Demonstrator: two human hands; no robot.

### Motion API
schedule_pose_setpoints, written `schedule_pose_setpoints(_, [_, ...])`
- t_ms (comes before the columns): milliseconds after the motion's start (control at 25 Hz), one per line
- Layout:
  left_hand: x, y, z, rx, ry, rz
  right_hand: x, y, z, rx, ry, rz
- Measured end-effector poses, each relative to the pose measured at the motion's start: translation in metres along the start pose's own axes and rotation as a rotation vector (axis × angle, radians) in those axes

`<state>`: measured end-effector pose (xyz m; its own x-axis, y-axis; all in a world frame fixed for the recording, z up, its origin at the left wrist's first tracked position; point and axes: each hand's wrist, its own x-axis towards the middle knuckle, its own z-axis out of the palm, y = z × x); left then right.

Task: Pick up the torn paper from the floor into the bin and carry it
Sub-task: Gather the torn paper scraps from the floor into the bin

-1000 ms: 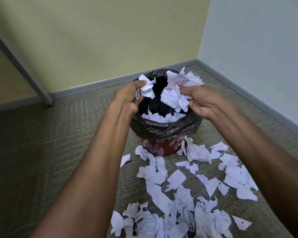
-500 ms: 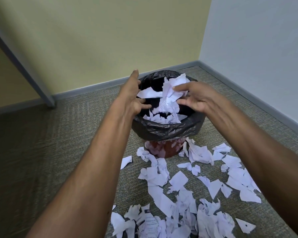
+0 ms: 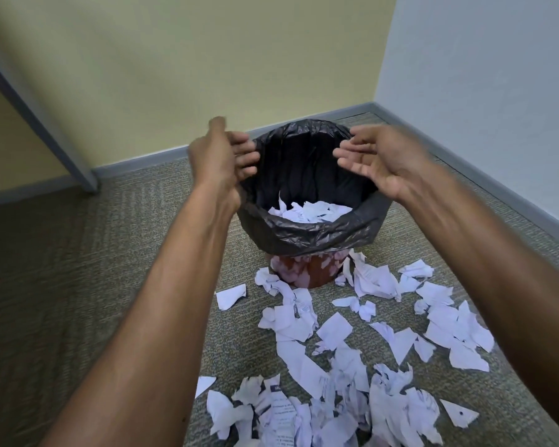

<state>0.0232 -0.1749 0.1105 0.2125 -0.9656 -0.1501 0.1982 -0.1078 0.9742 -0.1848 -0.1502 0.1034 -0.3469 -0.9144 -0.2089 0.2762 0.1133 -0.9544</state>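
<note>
A red bin (image 3: 307, 274) lined with a black bag (image 3: 304, 235) stands on the carpet near the room's corner. White torn paper (image 3: 310, 211) lies inside it. Many more torn pieces (image 3: 333, 359) are scattered on the floor in front of the bin and to its right. My left hand (image 3: 221, 156) hovers over the bin's left rim, fingers apart and empty. My right hand (image 3: 373, 159) hovers over the right rim, palm turned inward, fingers spread, nothing in it.
A yellow wall and a pale blue wall meet behind the bin, with a grey baseboard (image 3: 484, 185) along both. A slanted grey bar (image 3: 36, 108) reaches the floor at the far left. The grey-green carpet (image 3: 78, 285) stretches to the left.
Both hands held bunches of torn paper over the bin; they have let go, the paper has dropped inside, and the hands have spread apart over the rim.
</note>
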Motion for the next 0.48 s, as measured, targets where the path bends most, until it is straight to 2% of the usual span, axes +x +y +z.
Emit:
schedule_pose_setpoints(120, [0.011,-0.034,-0.037,-0.105,0.348,0.092,-0.007,0.000,-0.023,-0.007,0.129,-0.139])
schedule_pose_setpoints(200, [0.022,-0.076,-0.065,-0.094,0.545,0.067,-0.006,0.009,-0.045,-0.005,0.257,-0.184])
schedule_pose_setpoints(240, [0.025,-0.100,-0.076,-0.015,0.602,0.021,-0.004,0.017,-0.055,-0.016,0.316,-0.191])
schedule_pose_setpoints(320, [0.018,-0.153,-0.089,0.260,0.566,-0.117,0.004,0.040,-0.078,-0.058,0.426,-0.175])
schedule_pose_setpoints(400, [0.002,-0.202,-0.094,0.539,0.378,-0.225,0.011,0.068,-0.102,-0.144,0.531,-0.121])
schedule_pose_setpoints(480, [-0.012,-0.238,-0.097,0.826,0.208,-0.171,0.016,0.099,-0.123,-0.292,0.571,-0.007])
